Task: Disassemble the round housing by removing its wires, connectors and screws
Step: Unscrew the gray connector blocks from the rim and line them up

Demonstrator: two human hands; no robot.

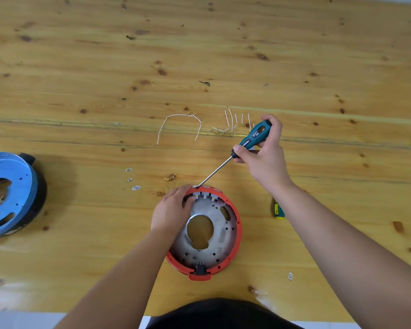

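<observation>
Currently the round housing (207,233), an orange-red ring around a grey metal plate with a large central opening, lies flat on the wooden table (81,67), near its front edge and directly before the person.

Left hand (172,210): it rests on the far-left rim of the housing. The fingers are bent over the rim, the fingertips reaching inside the ring next to a row of three small connectors (204,196) at the far edge. The hand grips the rim.

Right hand (262,148): it is raised above the table beyond the housing. The fingers and thumb are wrapped around the teal and black handle of a screwdriver (237,150). The shaft slopes down and to the left; its tip meets the far rim of the housing, just beside the left fingertips.

A black plug fitting (200,269) sits at the near rim of the housing.

Loose white wires (180,125) with small metal terminals lie on the table beyond the housing. A few small loose connectors (132,179) lie to the left of the housing, apart from it. A second screwdriver (278,211) lies to the right, partly hidden by the right forearm. A blue round housing (7,193) sits at the left edge of the view.
</observation>
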